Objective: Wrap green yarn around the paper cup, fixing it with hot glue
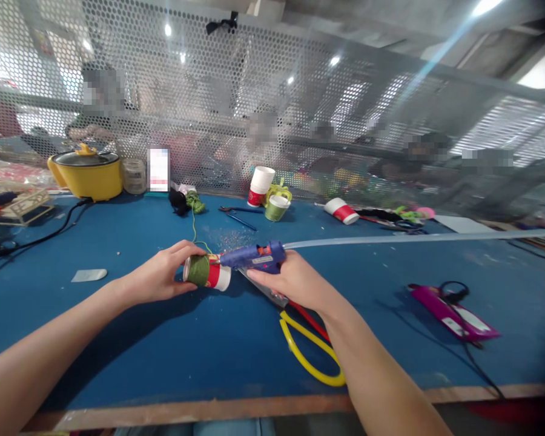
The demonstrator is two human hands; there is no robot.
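Observation:
A paper cup [218, 277], red and white and partly wound with green yarn [198, 270], lies tipped on its side in my left hand [168, 269]. My left thumb and fingers close around its wound end. In my right hand [295, 278] is a blue glue gun [254, 257], its nozzle at the cup's upper side by the edge of the winding. A long clear glue stick [390, 240] runs out of the gun's back to the right. From the cup a green strand leads back to a small yarn ball [195, 203]. Under my right hand lie large scissors with yellow [313, 351] and red handles.
A yellow electric pot [88, 175], a glass jar [134, 175] and a lit phone [158, 169] stand at the back left. Pliers [238, 215], stacked cups [260, 184], a green-wrapped cup [277, 208] and a tipped cup [341, 211] line the back. A purple device [454, 313] with a cord lies right.

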